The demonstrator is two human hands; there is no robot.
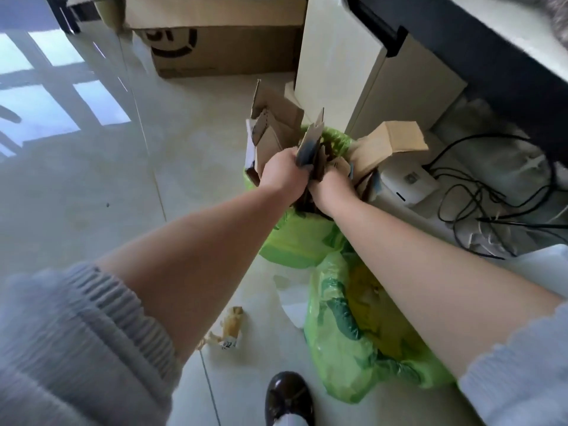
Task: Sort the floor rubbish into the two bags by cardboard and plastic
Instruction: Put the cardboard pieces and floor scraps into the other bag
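1. I see the far green bag (295,241) on the floor (123,186), stuffed with cardboard pieces (273,124) that stick up out of its mouth
2. The near green bag (347,358) lies beside my shoe (287,395)
3. My left hand (281,173) has its fingers wrapped round the cardboard, and my right hand (330,189) presses in beside it, fingers buried in it
4. A crumpled scrap (229,330) lies loose on the floor
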